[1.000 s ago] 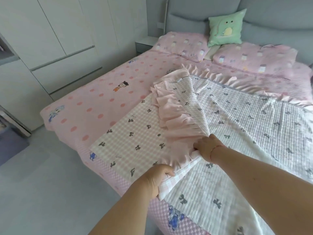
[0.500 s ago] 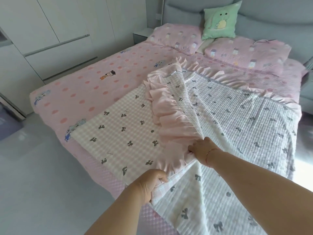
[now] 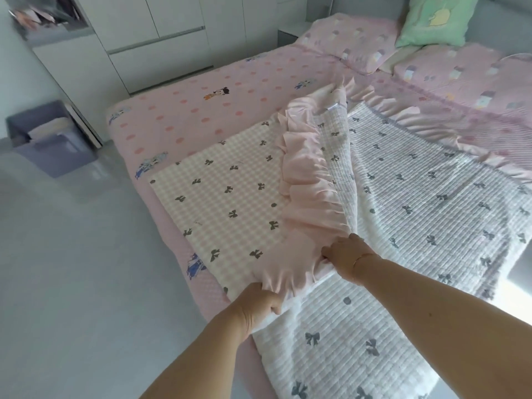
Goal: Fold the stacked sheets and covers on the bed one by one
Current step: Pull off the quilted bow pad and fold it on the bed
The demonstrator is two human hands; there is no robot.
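1. A person stands at the near side of a bed [image 3: 184,116], and both bare forearms reach in from the bottom of the view.
2. The left hand [image 3: 254,305] grips the near edge of a quilted cover [image 3: 426,208], fingers curled round the cloth.
3. The right hand [image 3: 345,254], a little farther in, pinches the same cover at its pink frill [image 3: 308,191], fingers curled tight on the fabric.
4. The cover is white with grey bows. It lies across the right half of the bed, and its left edge is turned over toward the right, frill uppermost.
5. Beneath it, a pink checked sheet [image 3: 230,191] with the same bows lies flat, uncovered on the left.
6. Progress, as a judgement: the first fold of the top cover is just under way. Nothing on the bed looks fully folded, so nearly all the work remains.
7. Count: two stacked pieces can be made out, the cover and the checked sheet; any more underneath are hidden.
8. Also counted: two pink pillows [image 3: 348,38] and one green cushion [image 3: 431,18] at the far end, and one grey box [image 3: 49,139] on the floor at left.
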